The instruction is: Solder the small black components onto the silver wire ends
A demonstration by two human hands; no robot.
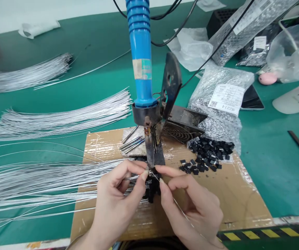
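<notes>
"Right hand [193,201], nearest the head camera?"
"Curled around a thin wire [183,212], thumb and forefinger tips slightly apart."
"Left hand [116,199]?"
"Pinching a small part [150,172] (too tiny to identify) just below the blue soldering iron [142,45]."

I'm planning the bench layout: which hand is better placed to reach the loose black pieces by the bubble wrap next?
Probably the right hand: it is nearer those black pieces, though it holds a thin wire. The left hand is farther, beside the white wires.
</notes>
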